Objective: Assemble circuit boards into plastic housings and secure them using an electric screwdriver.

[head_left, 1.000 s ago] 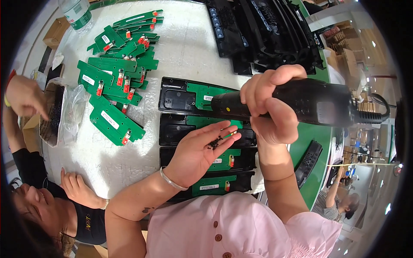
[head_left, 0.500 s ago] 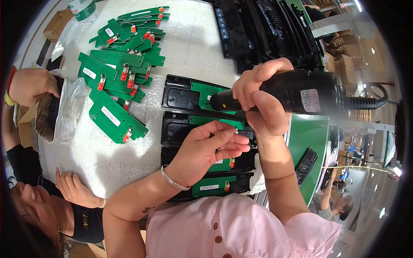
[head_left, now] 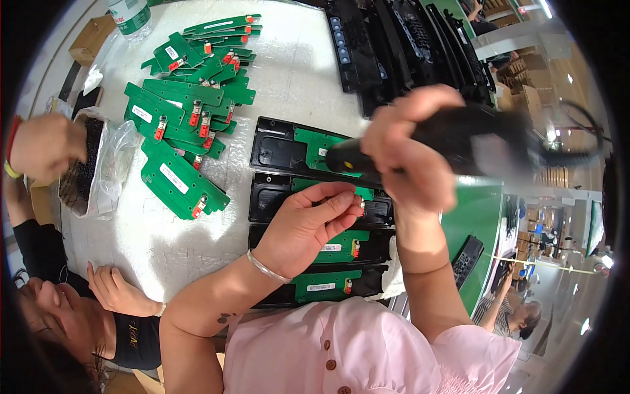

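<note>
My right hand (head_left: 417,154) is wrapped round a black corded electric screwdriver (head_left: 482,134), blurred by motion, its nose pointing left over the topmost black plastic panel (head_left: 272,150). A green circuit board (head_left: 314,148) lies in that panel, partly behind the tool's nose. Below it my left hand (head_left: 305,223) has thumb and fingertips pinched together; whatever is between them, if anything, is too small to make out. This hand hovers over the second panel (head_left: 264,196) and partly hides it. More panels with boards (head_left: 321,284) are lined up nearer me.
A pile of green circuit boards (head_left: 174,180) with red connectors lies left of the panels. A co-worker's hand (head_left: 49,148) is over an open container of small black pieces (head_left: 85,167). Black plastic housings (head_left: 400,49) are stacked at the back right. A bottle (head_left: 131,18) stands far left.
My left fingers, looser before, have closed into a pinch. The screwdriver and right hand shifted slightly and blurred. The co-worker's hand moved slightly at the container.
</note>
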A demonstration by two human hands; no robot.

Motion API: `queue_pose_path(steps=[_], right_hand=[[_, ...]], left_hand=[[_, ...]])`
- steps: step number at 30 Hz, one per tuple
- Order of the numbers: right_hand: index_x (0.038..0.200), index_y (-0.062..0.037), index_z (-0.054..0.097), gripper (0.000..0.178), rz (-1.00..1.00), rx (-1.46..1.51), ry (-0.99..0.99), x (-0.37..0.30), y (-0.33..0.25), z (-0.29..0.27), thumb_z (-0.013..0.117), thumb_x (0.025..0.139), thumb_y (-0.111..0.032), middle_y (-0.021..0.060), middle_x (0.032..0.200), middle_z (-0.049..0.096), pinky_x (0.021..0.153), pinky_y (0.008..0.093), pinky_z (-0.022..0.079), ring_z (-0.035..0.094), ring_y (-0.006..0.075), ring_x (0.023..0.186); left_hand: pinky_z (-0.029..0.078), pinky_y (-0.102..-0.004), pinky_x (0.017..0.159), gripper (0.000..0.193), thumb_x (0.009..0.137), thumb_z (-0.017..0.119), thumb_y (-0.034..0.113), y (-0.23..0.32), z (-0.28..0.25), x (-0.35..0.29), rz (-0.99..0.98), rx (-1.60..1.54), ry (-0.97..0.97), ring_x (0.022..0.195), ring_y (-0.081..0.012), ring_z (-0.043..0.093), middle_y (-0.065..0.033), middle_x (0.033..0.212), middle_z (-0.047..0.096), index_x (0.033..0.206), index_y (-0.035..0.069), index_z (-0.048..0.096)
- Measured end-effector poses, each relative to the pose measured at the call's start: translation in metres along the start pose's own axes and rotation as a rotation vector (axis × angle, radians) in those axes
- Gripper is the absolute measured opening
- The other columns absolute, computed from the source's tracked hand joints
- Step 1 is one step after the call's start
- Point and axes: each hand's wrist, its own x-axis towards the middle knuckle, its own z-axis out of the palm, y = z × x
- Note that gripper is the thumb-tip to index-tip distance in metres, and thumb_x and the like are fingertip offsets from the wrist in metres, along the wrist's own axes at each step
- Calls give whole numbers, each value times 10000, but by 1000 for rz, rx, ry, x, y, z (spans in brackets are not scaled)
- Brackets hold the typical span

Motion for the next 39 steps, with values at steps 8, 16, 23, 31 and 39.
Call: queue_pose_path(steps=[8, 16, 23, 31, 39], right_hand=[[859, -88, 415, 231, -165, 184, -96, -15, -66, -20, 553, 674, -86, -39, 545, 511, 485, 181, 396, 506, 52, 466], [907, -83, 435, 255, -208, 187, -152, -20, -61, -21, 573, 693, -89, -63, 521, 484, 482, 179, 407, 484, 55, 455], [945, -22, 409, 263, -58, 162, 46, -16, -7, -39, 500, 704, 28, 61, 635, 491, 495, 284, 420, 450, 127, 477], [921, 9, 432, 236, -5, 113, 107, -16, 5, -40, 492, 694, 37, 59, 617, 487, 493, 278, 435, 457, 122, 471], [846, 5, 435, 196, 29, 107, 51, -15, 9, -34, 506, 679, 79, 52, 602, 488, 484, 247, 432, 471, 104, 489]], left_hand=[[487, -198, 696, 151, 878, 549, 137, 5, -4, 4, 63, -106, 24, 788, -105, 568, -39, 880, 594, 977, 27, 579], [482, -227, 757, 188, 876, 560, 171, 0, -3, 6, 0, -146, -95, 828, -132, 566, -51, 894, 577, 979, 13, 572], [394, -352, 976, 353, 957, 348, 165, -4, 3, 4, -122, -14, -90, 1155, -304, 467, -242, 1217, 470, 1209, -67, 434], [478, -283, 806, 204, 943, 416, 183, -2, 9, 0, -90, 194, -96, 912, -207, 599, -137, 994, 593, 981, 11, 520], [479, -225, 751, 158, 871, 561, 123, -3, 4, 0, -63, 169, -29, 847, -137, 595, -64, 938, 614, 991, 23, 583]])
